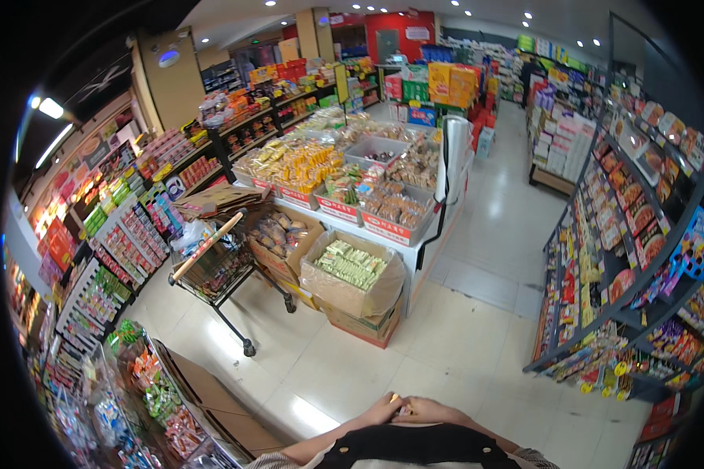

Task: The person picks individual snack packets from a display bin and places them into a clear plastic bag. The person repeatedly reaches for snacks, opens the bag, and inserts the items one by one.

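My left hand (381, 410) and my right hand (431, 411) meet in front of my body at the bottom of the view, above the tiled floor. Between their bent fingers shows a small pale item (405, 407), too small and too covered to name. A black apron bib (410, 448) lies just below the hands. Ahead, a lined cardboard box (352, 272) holds several small green-white packets, stacked on another carton (381, 325). To its left stands a shopping cart (223, 275) with a wooden-coloured handle, loaded with flattened cardboard (223, 200) and plastic bags.
A display table (413, 258) carries trays of wrapped snacks, with a roll of plastic bags (453, 158) at its corner. A dark metal shelf rack (616, 275) flanks the right side. Candy bins (167, 404) stand at lower left. Far back, a person (528, 79) stands in the aisle.
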`<state>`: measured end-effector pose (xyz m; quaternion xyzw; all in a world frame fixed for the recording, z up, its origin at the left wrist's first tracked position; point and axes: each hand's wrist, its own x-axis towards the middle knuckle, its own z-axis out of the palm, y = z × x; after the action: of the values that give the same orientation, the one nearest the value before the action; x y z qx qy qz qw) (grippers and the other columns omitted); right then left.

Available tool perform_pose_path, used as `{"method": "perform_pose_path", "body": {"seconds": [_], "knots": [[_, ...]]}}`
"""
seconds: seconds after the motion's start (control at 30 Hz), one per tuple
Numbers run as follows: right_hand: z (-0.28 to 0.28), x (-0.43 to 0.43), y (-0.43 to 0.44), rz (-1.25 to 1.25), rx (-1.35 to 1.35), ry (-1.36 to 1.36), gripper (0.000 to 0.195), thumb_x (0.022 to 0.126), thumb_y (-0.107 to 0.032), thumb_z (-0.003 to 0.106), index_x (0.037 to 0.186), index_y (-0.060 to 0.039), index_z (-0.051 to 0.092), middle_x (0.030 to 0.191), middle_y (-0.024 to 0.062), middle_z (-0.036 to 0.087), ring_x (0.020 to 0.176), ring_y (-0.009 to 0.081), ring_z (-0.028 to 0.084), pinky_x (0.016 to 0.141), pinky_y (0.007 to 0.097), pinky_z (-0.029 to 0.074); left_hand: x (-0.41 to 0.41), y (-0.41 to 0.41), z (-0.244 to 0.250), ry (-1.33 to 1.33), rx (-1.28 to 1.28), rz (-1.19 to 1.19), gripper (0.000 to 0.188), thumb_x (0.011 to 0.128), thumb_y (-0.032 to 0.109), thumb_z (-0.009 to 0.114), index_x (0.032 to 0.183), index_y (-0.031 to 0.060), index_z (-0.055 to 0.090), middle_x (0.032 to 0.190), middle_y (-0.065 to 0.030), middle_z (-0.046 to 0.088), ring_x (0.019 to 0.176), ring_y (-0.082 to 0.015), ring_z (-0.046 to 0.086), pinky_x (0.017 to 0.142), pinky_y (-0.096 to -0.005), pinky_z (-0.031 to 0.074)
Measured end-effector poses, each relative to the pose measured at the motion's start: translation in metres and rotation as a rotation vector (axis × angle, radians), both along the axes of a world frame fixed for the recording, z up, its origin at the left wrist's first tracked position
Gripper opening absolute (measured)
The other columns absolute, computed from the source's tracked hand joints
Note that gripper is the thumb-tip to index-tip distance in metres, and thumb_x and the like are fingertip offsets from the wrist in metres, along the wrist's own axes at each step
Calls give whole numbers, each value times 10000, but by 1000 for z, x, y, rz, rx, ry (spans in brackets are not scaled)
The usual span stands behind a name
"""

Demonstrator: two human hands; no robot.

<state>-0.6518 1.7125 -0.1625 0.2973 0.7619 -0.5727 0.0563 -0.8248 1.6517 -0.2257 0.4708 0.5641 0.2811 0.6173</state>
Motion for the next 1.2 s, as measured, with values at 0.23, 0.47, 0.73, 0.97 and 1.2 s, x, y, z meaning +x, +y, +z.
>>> {"method": "perform_pose_path", "body": {"seconds": [0.23,0.47,0.73,0.97,1.2], "knots": [[-10,-1,-36,196,6,-263,684,770,-545,629,1155,10,521,1064,187,618,1004,290,598,845,329,450,18,-87,-55,224,488,7,361,875,240,519,1210,106,516,1047,-217,501,982,-368,520,885,-374,412],[-22,35,-66,292,-75,-132,454,823,-363,682,1115,-25,602,1011,97,641,939,140,590,823,281,452,92,-164,-59,110,175,477,314,886,358,481,1137,196,579,1083,-235,509,1023,-323,528,890,-351,411],[-43,29,-76,275,-437,173,453,955,-345,500,1268,-20,454,1171,102,524,1092,142,474,936,255,379,132,-170,2,-413,117,1244,352,920,264,550,1157,17,469,977,-107,582,889,-135,543,777,-265,453],[-135,105,-21,538,-47,318,400,941,-270,467,1242,-7,485,1325,166,416,1251,265,372,1037,310,300,207,-130,-52,-495,53,1201,320,915,248,592,1139,54,471,1015,-79,583,889,-127,568,769,-248,461],[-52,152,4,676,-361,296,472,884,-288,507,1277,-27,473,1356,185,376,1275,292,333,1039,351,295,265,-138,-88,-521,-4,1167,366,880,118,632,1164,57,409,979,-84,590,923,-132,583,792,-257,495]]}}
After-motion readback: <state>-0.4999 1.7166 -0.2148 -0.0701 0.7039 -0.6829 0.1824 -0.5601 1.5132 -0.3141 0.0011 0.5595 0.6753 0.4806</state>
